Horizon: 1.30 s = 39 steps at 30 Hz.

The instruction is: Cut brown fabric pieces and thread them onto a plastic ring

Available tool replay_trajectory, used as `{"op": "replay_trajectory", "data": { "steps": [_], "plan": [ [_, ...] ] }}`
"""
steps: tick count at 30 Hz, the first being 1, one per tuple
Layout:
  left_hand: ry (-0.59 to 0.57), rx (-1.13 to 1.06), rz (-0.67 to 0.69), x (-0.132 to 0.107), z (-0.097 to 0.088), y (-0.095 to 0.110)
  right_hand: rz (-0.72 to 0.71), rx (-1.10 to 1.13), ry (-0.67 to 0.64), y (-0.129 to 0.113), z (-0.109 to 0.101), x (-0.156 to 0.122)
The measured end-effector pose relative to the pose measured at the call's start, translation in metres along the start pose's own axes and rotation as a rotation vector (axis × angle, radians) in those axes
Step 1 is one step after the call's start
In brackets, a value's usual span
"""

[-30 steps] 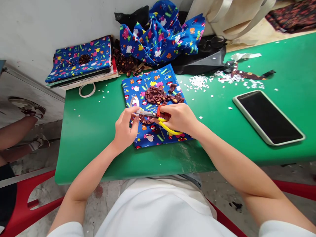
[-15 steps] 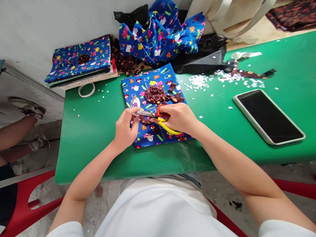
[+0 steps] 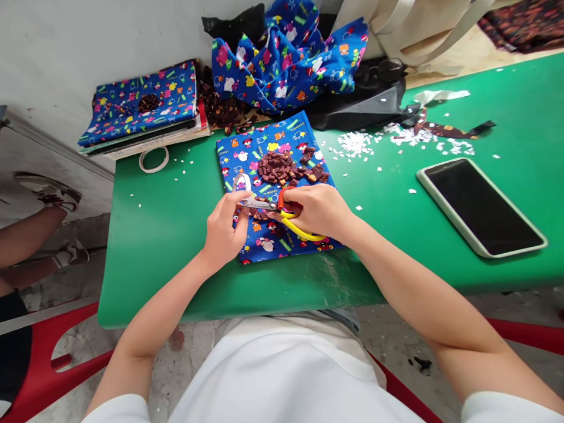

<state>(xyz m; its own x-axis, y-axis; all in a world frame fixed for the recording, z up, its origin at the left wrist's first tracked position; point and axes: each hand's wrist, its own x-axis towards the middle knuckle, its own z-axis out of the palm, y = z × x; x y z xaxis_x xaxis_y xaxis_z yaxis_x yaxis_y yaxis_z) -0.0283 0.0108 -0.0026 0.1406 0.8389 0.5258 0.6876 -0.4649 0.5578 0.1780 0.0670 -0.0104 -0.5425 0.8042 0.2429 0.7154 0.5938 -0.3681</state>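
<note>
The right hand (image 3: 319, 210) grips the scissors (image 3: 282, 212) (blades pointing left), while the left hand (image 3: 224, 229) pinches a small brown strip (image 3: 257, 201) at their tips.

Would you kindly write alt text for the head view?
Right hand works yellow scissors while left hand pinches a small brown strip at the blades, over a blue cloth holding brown snippets. A phone lies right on the green table.

craft corner | fabric offcuts (image 3: 288, 59) (printed cotton) | green table (image 3: 176, 235)
</note>
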Motion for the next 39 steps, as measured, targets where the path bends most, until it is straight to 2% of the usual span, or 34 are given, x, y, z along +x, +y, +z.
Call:
{"op": "replay_trajectory", "data": {
  "steps": [29,39],
  "plan": [
    [-0.005,-0.005,0.025,-0.0004,0.0005,0.0009,-0.01,-0.106,-0.044,0.0017,-0.0007,-0.0014],
    [-0.041,0.015,-0.002,-0.0014,0.001,0.0006,-0.021,-0.128,-0.056,0.0025,-0.0004,-0.0018]
  ]
}}
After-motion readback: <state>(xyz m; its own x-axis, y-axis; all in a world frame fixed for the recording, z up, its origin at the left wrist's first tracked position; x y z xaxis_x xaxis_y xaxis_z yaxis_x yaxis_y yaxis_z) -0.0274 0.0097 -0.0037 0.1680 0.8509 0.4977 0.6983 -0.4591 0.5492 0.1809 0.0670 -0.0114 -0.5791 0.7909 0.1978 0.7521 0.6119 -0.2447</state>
